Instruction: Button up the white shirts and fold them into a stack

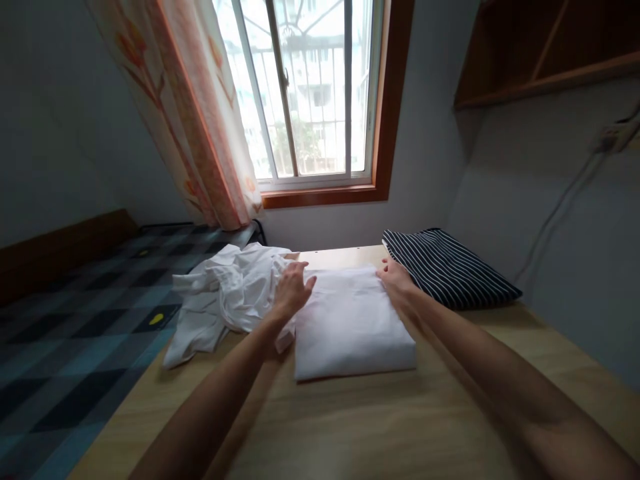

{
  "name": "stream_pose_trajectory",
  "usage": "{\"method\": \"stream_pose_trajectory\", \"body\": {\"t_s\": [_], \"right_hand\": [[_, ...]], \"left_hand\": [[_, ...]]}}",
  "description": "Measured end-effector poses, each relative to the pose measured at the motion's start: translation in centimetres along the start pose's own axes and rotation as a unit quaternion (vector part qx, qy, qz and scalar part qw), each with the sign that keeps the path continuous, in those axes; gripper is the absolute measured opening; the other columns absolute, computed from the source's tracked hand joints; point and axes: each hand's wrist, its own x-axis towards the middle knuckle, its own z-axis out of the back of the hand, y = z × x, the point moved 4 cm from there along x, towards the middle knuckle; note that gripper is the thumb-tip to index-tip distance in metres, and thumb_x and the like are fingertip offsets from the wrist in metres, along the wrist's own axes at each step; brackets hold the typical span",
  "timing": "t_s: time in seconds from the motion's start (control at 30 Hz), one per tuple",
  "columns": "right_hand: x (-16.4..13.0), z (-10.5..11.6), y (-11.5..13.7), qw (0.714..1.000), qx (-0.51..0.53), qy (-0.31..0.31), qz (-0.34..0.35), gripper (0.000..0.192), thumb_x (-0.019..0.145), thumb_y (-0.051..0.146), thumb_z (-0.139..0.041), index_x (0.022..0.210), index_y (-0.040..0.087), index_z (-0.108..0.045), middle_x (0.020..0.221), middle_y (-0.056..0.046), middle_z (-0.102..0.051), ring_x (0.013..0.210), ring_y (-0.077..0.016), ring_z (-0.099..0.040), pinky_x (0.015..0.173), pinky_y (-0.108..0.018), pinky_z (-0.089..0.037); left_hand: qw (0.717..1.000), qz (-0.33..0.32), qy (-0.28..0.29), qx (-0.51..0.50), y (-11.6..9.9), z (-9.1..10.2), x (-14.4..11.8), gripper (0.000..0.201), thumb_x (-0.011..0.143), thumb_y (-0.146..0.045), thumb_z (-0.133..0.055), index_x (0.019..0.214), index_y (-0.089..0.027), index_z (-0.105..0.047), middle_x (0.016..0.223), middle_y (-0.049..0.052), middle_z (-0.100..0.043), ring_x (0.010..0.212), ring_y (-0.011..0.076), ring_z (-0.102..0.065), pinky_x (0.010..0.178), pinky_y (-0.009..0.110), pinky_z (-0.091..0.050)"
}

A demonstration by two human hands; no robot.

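The folded cloth lies flat on the table, in front of the person and between the two forearms. It is white and roughly rectangular, its near edge straight and set back from the near side of the table.

The left hand is at its far left corner, fingers spread and thumb standing away from them, palm turned down; whether it touches the cloth is not clear. The right hand is at the far right corner, fingers curled in at the edge; I cannot tell whether they pinch the fabric or only rest against it.

Just left of the folded cloth, the crumpled cloth, also white, sits in a loose heap that reaches the table's left edge, partly behind the left hand. On the right, beyond the right forearm, the striped cloth, dark with thin pale lines, lies folded near the wall.

A bed with a checked cover stands along the left of the table. Ahead is a bright window, with a flowered curtain hanging on its left. A wooden shelf is mounted high on the right.
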Motion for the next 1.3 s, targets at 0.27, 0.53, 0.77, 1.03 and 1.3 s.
{"method": "stream_pose_trajectory", "body": {"t_s": [0.27,0.53,0.77,1.03,1.3], "right_hand": [[-1.4,-5.0,9.1,0.992,-0.028,-0.014,0.124,0.05,0.099,0.034,-0.027,0.138,0.009,-0.046,0.139,-0.014,-0.051,0.127,-0.0196,-0.048,0.105,-0.031,-0.036],[-3.9,-11.0,6.0,0.969,-0.16,0.1,0.159,0.048,0.096,0.031,-0.035,0.14,0.016,-0.046,0.152,-0.009,-0.036,0.141,-0.0247,-0.026,0.115,-0.045,-0.014],[-2.8,-8.2,1.6,0.96,-0.237,0.119,0.094,0.071,0.095,0.057,-0.023,0.152,0.014,-0.023,0.159,-0.009,-0.017,0.146,-0.0276,-0.011,0.116,-0.051,-0.004],[-2.9,-5.2,0.2,0.959,-0.263,0.076,0.067,0.062,0.096,0.037,-0.032,0.147,0.002,-0.03,0.155,-0.018,-0.025,0.144,-0.029,-0.018,0.117,-0.042,-0.007],[-5.2,-10.3,6.4,0.954,-0.187,0.145,0.184,0.055,0.099,0.032,-0.021,0.149,0.011,-0.031,0.155,-0.01,-0.028,0.144,-0.0255,-0.022,0.115,-0.042,-0.015]], "left_hand": [[0.984,0.053,0.114,0.129,-5.3,-5.0,0.3,0.042,0.093,-0.031,-0.039,0.127,-0.011,-0.055,0.129,0.018,-0.057,0.123,0.0301,-0.049,0.103,0.045,-0.038],[0.986,0.019,0.115,0.122,-2.3,-10.7,-0.6,0.054,0.095,-0.035,-0.027,0.143,-0.014,-0.041,0.153,0.012,-0.032,0.142,0.0307,-0.026,0.113,0.053,-0.023],[0.981,0.088,0.122,0.12,-1.0,-10.0,-0.1,0.068,0.092,-0.053,-0.031,0.148,-0.014,-0.035,0.154,0.018,-0.028,0.143,0.0337,-0.021,0.114,0.051,-0.018],[0.979,0.095,0.118,0.134,-1.4,-10.0,-0.1,0.068,0.092,-0.053,-0.031,0.148,-0.014,-0.035,0.152,0.021,-0.03,0.144,0.0337,-0.021,0.114,0.051,-0.017],[0.98,0.09,0.101,0.146,-2.5,-10.8,-0.9,0.058,0.095,-0.038,-0.027,0.146,-0.013,-0.036,0.151,0.021,-0.033,0.141,0.0333,-0.028,0.112,0.051,-0.022]]}}
